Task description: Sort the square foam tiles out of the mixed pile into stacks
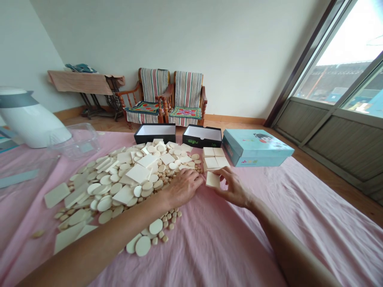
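Pieces point(136, 174) partly hidden by left arm point(104, 233), jug point(34, 119) cropped

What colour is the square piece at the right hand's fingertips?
The square piece is pale cream; the head view shows it.

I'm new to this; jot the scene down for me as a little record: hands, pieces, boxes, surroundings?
Left hand: at the right edge of the pile
Right hand: fingers and thumb on a pale square
Pile contents: squares, discs, small cubes
Beyond right hand: neat square stacks
Boxes: two open dark boxes, one lidded blue box
Surface: pink cloth
Far left: white jug
Background: two chairs
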A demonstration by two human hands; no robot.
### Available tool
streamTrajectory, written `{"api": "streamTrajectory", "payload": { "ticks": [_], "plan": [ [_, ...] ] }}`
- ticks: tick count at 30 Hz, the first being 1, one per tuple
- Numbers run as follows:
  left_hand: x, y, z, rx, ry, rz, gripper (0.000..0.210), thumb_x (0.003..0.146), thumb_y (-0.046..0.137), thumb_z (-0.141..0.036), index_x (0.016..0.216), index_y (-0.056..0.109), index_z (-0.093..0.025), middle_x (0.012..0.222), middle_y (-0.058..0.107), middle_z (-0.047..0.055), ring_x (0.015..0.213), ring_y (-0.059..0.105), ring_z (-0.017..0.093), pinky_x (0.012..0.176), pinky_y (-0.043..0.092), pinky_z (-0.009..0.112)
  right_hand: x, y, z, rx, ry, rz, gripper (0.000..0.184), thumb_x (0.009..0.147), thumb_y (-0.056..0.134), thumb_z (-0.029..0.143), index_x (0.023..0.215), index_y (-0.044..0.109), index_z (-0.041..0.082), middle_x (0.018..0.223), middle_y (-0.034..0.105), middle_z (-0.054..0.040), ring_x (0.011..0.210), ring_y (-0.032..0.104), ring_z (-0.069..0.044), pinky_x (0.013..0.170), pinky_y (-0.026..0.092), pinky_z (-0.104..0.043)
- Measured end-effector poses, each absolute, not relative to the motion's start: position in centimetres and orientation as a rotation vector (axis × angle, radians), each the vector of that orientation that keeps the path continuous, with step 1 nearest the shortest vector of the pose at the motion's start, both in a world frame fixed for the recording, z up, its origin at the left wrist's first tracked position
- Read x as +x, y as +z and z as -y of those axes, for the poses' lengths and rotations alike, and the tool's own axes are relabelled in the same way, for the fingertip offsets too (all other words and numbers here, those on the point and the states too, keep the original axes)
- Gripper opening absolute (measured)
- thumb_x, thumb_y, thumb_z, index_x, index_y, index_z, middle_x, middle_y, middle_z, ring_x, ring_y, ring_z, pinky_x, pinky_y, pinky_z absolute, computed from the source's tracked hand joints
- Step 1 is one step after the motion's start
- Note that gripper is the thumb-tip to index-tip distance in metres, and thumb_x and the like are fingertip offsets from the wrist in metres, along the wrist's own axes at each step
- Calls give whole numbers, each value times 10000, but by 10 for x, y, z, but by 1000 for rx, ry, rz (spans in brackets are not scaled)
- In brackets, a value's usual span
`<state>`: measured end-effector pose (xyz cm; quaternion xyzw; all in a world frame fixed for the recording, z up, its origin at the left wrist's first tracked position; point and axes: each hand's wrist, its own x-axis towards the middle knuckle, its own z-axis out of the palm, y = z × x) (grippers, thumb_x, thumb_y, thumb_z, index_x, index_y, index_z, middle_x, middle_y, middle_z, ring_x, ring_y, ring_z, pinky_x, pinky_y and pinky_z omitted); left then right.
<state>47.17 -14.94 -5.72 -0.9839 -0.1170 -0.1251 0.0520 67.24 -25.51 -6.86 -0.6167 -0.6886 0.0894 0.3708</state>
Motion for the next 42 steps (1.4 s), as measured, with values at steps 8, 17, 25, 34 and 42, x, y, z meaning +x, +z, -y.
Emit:
{"api": "streamTrajectory", "payload": {
  "ticks": [8, 17, 25, 34, 42],
  "plan": [
    [474, -57, 188, -2929, -381, 397, 287, 898, 509, -136, 1180, 555, -108, 1221, 584, 140, 1257, 437, 267, 1098, 281, 470, 672, -59, 257, -1569, 305, 1675, 329, 779, 667, 331, 1067, 603, 187, 960, 550, -54, 698, 561, -131, 610, 512, -293],
    [435, -72, 233, -3284, -132, 401, 718, 930, 352, -591, 1436, 353, -82, 1492, 368, 186, 1389, 317, 324, 1127, 269, 479, 674, -62, 258, -1507, 430, 1684, 360, 817, 637, 375, 1122, 588, 191, 997, 539, -57, 690, 560, -118, 629, 515, -294],
    [410, -75, 236, -3221, -156, 355, 623, 961, 356, -511, 1436, 369, -110, 1500, 371, 145, 1392, 328, 279, 1152, 244, 411, 672, -54, 259, -1623, 438, 1829, 351, 760, 683, 312, 1083, 604, 200, 982, 539, -54, 754, 585, -144, 647, 516, -299],
    [409, -82, 247, -3077, -286, 375, 549, 977, 353, -432, 1397, 427, -85, 1441, 451, 169, 1337, 413, 291, 1122, 255, 449, 670, -76, 256, -1697, 272, 1981, 493, 733, 681, 232, 1210, 558, 212, 1031, 549, -75, 832, 579, -178, 764, 515, -360],
    [408, -73, 244, -3089, -281, 311, 538, 982, 330, -428, 1377, 447, -83, 1415, 486, 161, 1320, 436, 295, 1121, 242, 465, 671, -73, 257, -1632, 240, 1871, 350, 778, 580, 166, 1127, 584, 204, 1061, 575, -79, 712, 606, -131, 637, 522, -301]
  ]
}}
